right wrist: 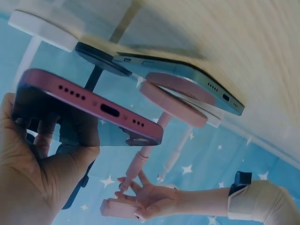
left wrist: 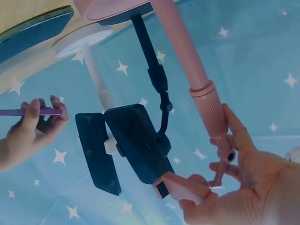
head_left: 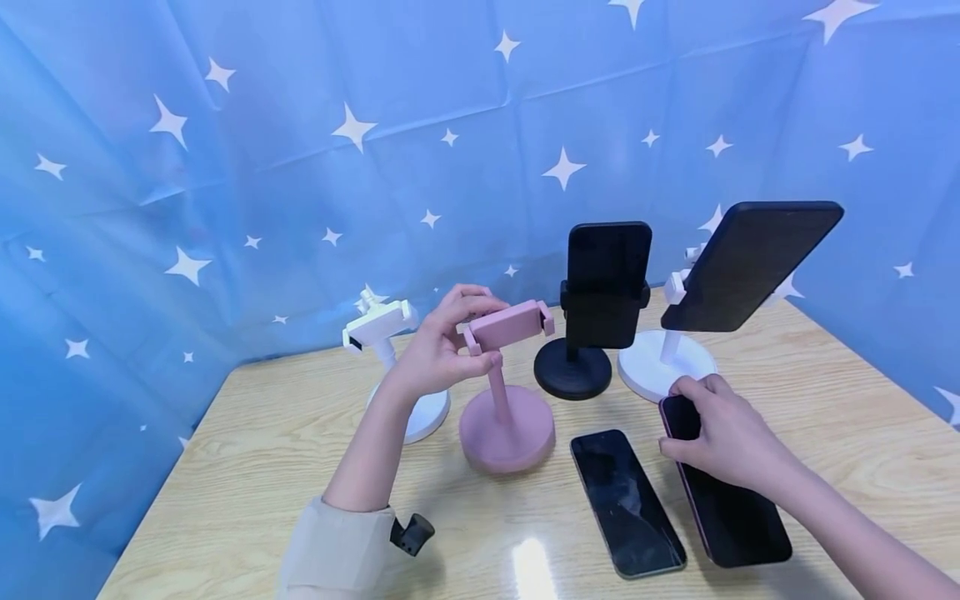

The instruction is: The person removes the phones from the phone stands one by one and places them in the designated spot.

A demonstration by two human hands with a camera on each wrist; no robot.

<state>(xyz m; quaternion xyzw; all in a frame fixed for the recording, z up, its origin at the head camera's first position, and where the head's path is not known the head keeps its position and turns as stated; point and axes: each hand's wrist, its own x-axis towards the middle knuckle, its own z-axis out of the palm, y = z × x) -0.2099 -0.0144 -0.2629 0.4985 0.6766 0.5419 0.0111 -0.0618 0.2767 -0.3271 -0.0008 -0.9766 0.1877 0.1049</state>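
My left hand (head_left: 438,354) grips the clamp head of a pink phone stand (head_left: 508,433), thumb in front and fingers behind. The clamp is unoccupied, and its round base stands on the table. In my right hand (head_left: 731,433) is a dark-screened phone (head_left: 738,521) with a pinkish-purple edge, pinched near its top end. The left wrist view shows this phone (left wrist: 51,111) edge-on between thumb and fingers, raised off the table. Just left of it a second phone (head_left: 628,504) with a greenish edge lies flat, screen up.
Behind stand a black stand (head_left: 573,371) bearing a black phone (head_left: 607,283) and a white stand (head_left: 667,362) bearing a tablet-like black device (head_left: 752,267). A second white stand (head_left: 429,414), its clamp unoccupied, is at left. A blue star-patterned cloth (head_left: 420,167) hangs behind the wooden table (head_left: 247,500).
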